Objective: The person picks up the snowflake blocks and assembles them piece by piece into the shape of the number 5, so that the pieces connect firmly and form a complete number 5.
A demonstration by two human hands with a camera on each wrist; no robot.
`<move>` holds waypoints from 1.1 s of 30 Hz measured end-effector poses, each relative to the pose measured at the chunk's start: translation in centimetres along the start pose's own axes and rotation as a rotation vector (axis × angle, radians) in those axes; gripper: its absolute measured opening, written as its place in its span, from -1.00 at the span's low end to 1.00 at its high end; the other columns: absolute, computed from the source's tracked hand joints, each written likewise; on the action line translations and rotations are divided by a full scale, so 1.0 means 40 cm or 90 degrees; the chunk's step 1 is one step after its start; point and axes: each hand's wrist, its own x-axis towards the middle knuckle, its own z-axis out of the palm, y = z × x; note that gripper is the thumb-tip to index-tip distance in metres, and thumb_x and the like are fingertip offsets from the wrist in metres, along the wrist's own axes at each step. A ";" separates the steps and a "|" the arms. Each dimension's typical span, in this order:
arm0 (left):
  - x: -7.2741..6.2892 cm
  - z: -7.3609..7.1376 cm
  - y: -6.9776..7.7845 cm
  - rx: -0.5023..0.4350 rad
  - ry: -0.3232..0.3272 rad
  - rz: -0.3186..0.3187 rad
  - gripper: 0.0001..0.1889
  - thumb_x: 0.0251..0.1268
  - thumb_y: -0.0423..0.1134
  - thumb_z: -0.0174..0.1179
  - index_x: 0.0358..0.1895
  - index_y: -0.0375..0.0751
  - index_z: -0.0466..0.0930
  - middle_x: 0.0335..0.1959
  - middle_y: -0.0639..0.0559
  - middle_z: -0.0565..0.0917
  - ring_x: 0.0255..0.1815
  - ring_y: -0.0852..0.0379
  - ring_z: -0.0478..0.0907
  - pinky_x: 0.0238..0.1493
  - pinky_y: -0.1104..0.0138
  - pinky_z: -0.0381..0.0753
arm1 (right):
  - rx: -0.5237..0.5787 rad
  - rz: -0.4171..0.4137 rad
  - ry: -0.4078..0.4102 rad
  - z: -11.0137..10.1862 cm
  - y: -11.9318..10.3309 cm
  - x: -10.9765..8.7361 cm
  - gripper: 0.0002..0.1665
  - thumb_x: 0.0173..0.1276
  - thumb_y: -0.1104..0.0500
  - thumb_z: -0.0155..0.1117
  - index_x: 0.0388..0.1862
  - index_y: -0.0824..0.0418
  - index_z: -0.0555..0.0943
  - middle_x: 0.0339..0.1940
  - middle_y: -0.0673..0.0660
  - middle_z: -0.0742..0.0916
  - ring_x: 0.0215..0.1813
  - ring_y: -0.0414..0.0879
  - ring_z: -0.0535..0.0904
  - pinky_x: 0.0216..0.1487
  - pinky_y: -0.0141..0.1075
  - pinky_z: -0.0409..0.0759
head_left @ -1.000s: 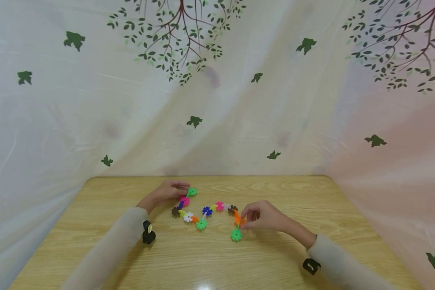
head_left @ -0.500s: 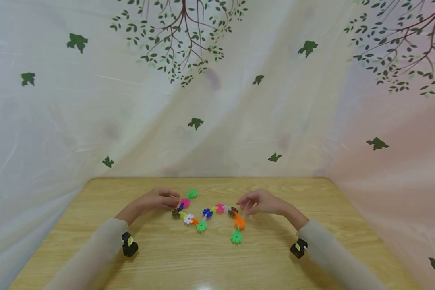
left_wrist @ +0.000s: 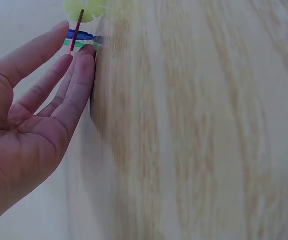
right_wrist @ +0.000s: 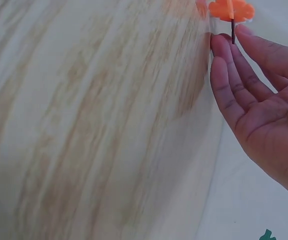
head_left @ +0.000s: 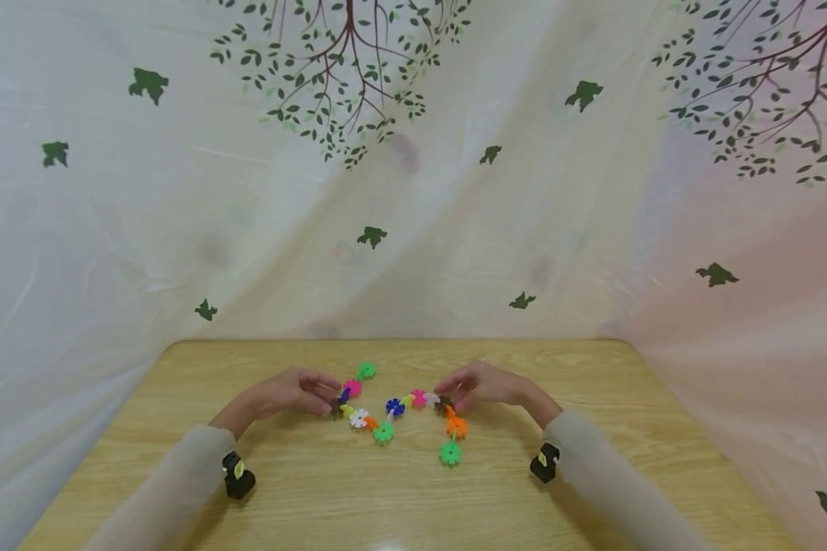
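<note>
A chain of colourful interlocking flower discs (head_left: 359, 418) lies in a zigzag on the wooden table, with a green disc at each end. At its left part, my left hand (head_left: 289, 394) has thumb and fingertips at either side of a brown disc (left_wrist: 77, 30); blue and yellow-green discs show beyond it in the left wrist view. My right hand (head_left: 485, 386) pinches the other brown disc (head_left: 444, 404) between thumb and fingers, close to the orange disc (right_wrist: 231, 10). In the head view the fingers partly cover both brown discs. The middle of the chain is untouched.
The wooden table (head_left: 400, 497) has rounded far corners. Behind it hangs a pale curtain (head_left: 441, 260) printed with branches and green birds. A black wrist camera (head_left: 237, 474) sits at the left cuff, another camera (head_left: 544, 463) at the right.
The left hand has left the upper green end disc and come down to the brown disc. The right hand has let go near the orange disc and moved up-left to the other brown disc.
</note>
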 end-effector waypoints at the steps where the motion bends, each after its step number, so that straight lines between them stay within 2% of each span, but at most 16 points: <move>1: 0.001 0.002 -0.001 0.000 0.003 -0.002 -0.45 0.32 -0.35 0.35 0.33 -0.49 0.46 0.24 -0.39 0.62 0.16 -0.02 0.66 0.19 0.25 0.65 | 0.002 0.004 0.000 0.001 0.001 0.004 -0.51 0.32 0.36 0.39 0.25 0.25 0.65 0.19 0.22 0.74 0.06 -0.05 0.70 0.12 -0.23 0.70; 11: 0.009 0.017 -0.002 -0.011 0.039 -0.021 -0.51 0.28 -0.42 0.35 0.26 -0.51 0.53 0.16 -0.35 0.67 0.07 0.05 0.68 0.08 0.30 0.70 | 0.027 0.039 0.003 0.015 -0.013 0.016 -0.53 0.27 0.44 0.38 0.17 0.25 0.69 0.03 0.14 0.78 -0.07 -0.12 0.66 0.02 -0.33 0.68; 20: 0.028 0.028 -0.001 -0.093 0.087 -0.023 -0.54 0.35 -0.50 0.25 0.26 -0.66 0.46 0.15 -0.40 0.66 -0.07 0.16 0.72 0.05 0.29 0.74 | 0.043 0.022 -0.006 0.030 -0.008 -0.004 -0.58 0.25 0.39 0.44 0.12 0.33 0.69 -0.09 0.18 0.79 -0.16 -0.12 0.65 -0.06 -0.36 0.68; 26: 0.050 0.037 0.002 -0.120 0.130 -0.022 -0.57 0.38 -0.53 0.20 0.26 -0.66 0.45 0.06 -0.36 0.70 -0.09 0.14 0.73 0.03 0.29 0.74 | 0.050 0.026 0.010 0.055 -0.005 -0.018 -0.61 0.23 0.37 0.48 0.06 0.28 0.71 -0.19 0.11 0.78 -0.19 -0.13 0.65 -0.10 -0.38 0.67; 33: 0.070 0.040 -0.002 -0.127 0.155 -0.024 -0.60 0.41 -0.52 0.18 0.25 -0.63 0.48 0.05 -0.36 0.69 -0.10 0.13 0.74 0.02 0.29 0.75 | 0.043 0.009 0.029 0.083 -0.013 -0.029 -0.63 0.19 0.37 0.52 0.00 0.34 0.70 -0.22 0.18 0.78 -0.21 -0.17 0.64 -0.15 -0.43 0.66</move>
